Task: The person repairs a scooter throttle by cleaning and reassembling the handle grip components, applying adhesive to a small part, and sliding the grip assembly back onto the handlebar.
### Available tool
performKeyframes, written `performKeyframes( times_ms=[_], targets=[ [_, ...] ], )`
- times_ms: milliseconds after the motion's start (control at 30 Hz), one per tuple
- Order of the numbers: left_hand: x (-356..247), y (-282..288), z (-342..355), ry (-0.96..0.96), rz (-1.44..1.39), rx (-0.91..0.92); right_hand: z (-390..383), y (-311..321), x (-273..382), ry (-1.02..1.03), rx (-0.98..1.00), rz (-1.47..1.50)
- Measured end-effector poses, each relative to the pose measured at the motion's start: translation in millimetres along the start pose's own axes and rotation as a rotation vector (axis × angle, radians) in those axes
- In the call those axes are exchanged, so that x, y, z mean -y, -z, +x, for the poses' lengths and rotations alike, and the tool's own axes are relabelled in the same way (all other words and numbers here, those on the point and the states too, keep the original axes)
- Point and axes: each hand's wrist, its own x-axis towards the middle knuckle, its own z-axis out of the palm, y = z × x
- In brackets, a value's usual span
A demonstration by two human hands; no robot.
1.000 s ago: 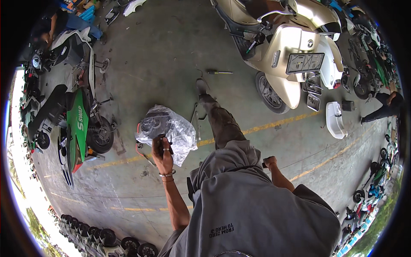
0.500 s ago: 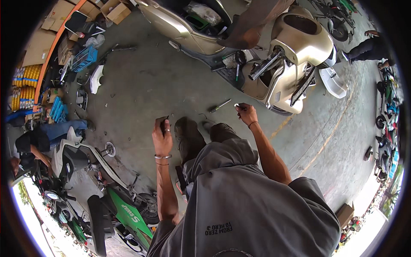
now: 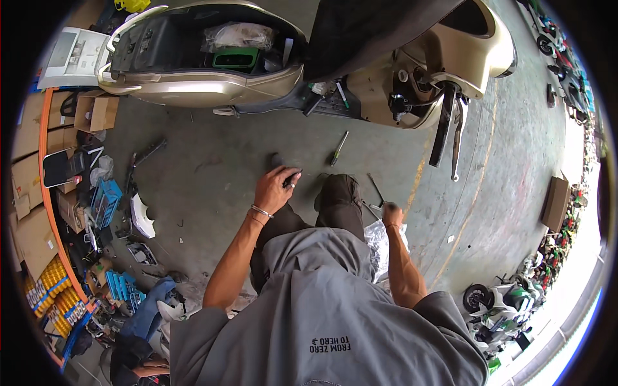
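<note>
My left hand [image 3: 277,188], with a ring and bangles, is raised in front of my left knee. Its fingers are curled round a small black piece [image 3: 291,177] whose kind does not show. My right hand [image 3: 392,215] is down beside my right knee, closed and slightly blurred; what it holds is hidden. A crumpled clear plastic bag [image 3: 378,244] lies next to that wrist. Thin metal tools [image 3: 375,188] lie on the floor just ahead of it. Farther forward, between both hands, is a rod-shaped tool [image 3: 339,148] with a silver shaft and a dark end.
Across the front stands a gold scooter [image 3: 193,89] with its seat compartment uncovered, its handlebar lever [image 3: 458,138] reaching toward me. Boxes [image 3: 96,114], a blue crate [image 3: 106,202] and a white panel [image 3: 141,215] line the left. Another person [image 3: 132,357] is at lower left. Motorcycles [image 3: 515,299] stand at right.
My view has turned and the scooter now spans the front. My right hand has dropped back beside my knee, near the plastic bag. My left hand still holds the black piece, now ahead of my knee.
</note>
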Motion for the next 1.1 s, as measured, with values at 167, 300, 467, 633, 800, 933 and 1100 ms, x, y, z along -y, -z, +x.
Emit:
performKeyframes(
  times_ms=[167,300,467,633,800,933,1100],
  targets=[
    [38,-21,54,-0.16,0.073,0.155,-8,-22,81,0.115,-0.049,0.265],
    [62,-80,108,-0.276,0.093,0.24,28,-55,122,0.421,-0.209,0.281],
    [122,-196,194,-0.453,0.05,0.348,93,-78,179,0.287,-0.189,0.511],
    [198,-310,256,-0.562,0.031,0.385,201,-172,181,0.247,-0.255,0.693],
    [245,-381,299,-0.688,0.096,0.405,250,-249,179,0.255,-0.38,0.907],
    [242,-411,297,-0.803,0.171,0.39,273,-307,154,0.18,-0.447,1.26],
    [249,-420,295,-0.847,0.239,0.352,286,-328,156,0.206,-0.433,1.313]
  ],
)
